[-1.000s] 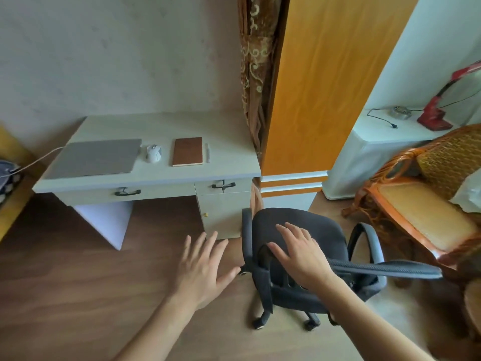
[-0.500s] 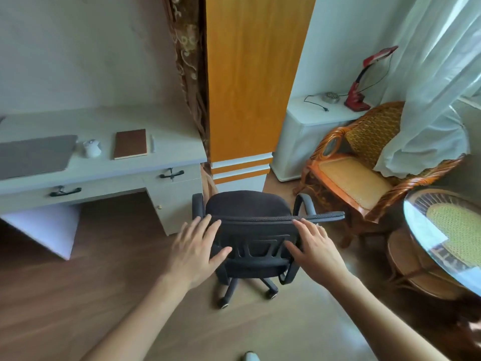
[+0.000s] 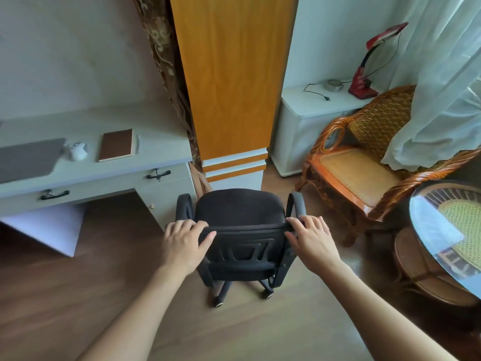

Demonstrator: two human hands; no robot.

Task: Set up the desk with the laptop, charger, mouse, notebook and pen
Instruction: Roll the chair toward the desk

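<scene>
A black office chair [image 3: 239, 212] stands on the wood floor right of the desk. My left hand [image 3: 183, 243] grips the left end of its backrest top, and my right hand [image 3: 311, 238] grips the right end. On the pale desk [image 3: 161, 126] at the left lie a closed grey laptop [image 3: 26, 158], a white mouse [image 3: 77, 151], a brown notebook [image 3: 116, 145] and a pale pen [image 3: 138, 144] just right of the notebook. The charger is not visible.
An orange wardrobe panel [image 3: 231, 74] rises behind the chair. To the right are a white cabinet [image 3: 307, 121] with a red lamp [image 3: 364, 82], a rattan armchair [image 3: 359, 168] under a white curtain, and a glass-topped round table [image 3: 447, 230].
Both hands have closed over the top edge of the chair's backrest, which they were only reaching for before. The view has swung right, so the desk sits further left.
</scene>
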